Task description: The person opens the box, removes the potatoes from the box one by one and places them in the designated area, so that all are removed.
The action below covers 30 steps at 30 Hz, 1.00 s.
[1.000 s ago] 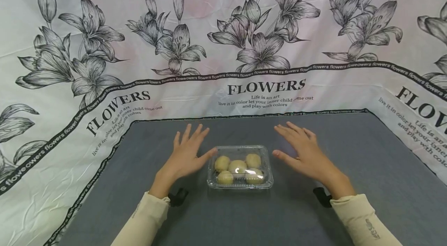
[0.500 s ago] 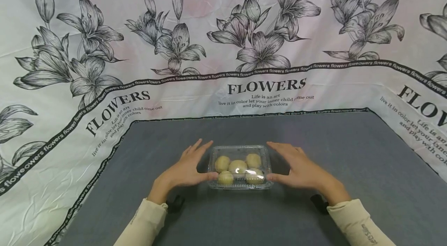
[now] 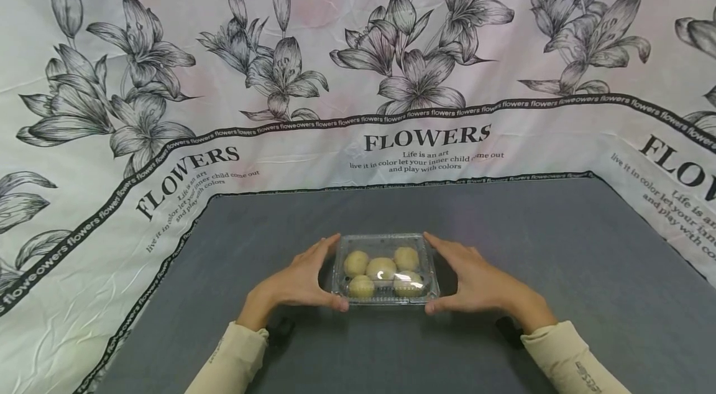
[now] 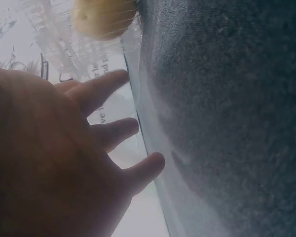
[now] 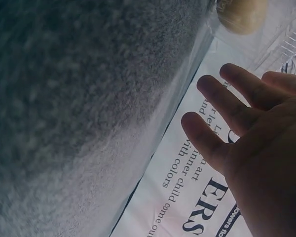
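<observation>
A clear plastic clamshell box [image 3: 386,301] with several round, pale yellow items [image 3: 381,268] inside sits on the grey table, its lid down. My left hand [image 3: 295,282] grips its left end, thumb at the front corner and fingers at the back corner. Opposite, my right hand [image 3: 478,279] holds the right end the same way. In the left wrist view, the fingers [image 4: 108,89] reach beside the box, where one yellow item [image 4: 104,19] shows through the plastic. The right wrist view has a yellow item [image 5: 242,15] beyond the fingers [image 5: 219,101].
The grey tabletop [image 3: 268,220] spreads around the box. Behind it and along both sides hangs a white cloth [image 3: 313,158] printed with flowers and lettering. Dark wrist cameras [image 3: 509,332] sit under the wrists by the cream sleeves [image 3: 570,357].
Both hands have come down and inward from above the table to the two ends of the box. The thumbs have moved to its front corners and the fingers to its back corners.
</observation>
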{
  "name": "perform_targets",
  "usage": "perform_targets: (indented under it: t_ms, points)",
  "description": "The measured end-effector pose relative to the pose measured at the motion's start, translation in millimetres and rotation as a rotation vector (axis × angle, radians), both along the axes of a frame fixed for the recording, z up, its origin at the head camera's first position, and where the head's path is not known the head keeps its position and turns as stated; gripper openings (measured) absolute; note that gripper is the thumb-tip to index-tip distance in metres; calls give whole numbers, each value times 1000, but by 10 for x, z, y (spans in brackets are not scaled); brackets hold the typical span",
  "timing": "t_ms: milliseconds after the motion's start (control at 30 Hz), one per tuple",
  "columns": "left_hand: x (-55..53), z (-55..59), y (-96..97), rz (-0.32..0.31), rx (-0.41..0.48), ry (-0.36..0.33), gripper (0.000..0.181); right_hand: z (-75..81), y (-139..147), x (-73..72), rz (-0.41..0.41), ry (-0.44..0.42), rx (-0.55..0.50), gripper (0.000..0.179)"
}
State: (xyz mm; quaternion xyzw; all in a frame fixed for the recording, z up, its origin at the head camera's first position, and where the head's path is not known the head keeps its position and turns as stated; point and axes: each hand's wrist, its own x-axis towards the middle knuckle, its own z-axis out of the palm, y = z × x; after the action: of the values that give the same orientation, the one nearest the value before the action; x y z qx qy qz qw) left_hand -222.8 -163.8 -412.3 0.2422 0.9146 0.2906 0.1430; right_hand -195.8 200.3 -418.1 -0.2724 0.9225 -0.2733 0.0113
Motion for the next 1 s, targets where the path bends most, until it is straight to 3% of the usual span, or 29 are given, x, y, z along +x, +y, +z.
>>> perform_targets:
  t_ms: [200, 367, 633, 1000]
  points:
    - [-12, 2, 17, -34, 18, -17, 137, 21, -7, 6, 4, 21, 11, 127]
    - [-12, -3, 31, -38, 25, -27, 137, 21, -15, 5, -5, -16, 4, 124]
    - [-39, -34, 59, -5, 30, -22, 132, -8, 12, -15, -12, 5, -17, 118]
    - [-97, -38, 112, 26, 49, -16, 125, -38, 25, -107, -39, -40, -60, 110]
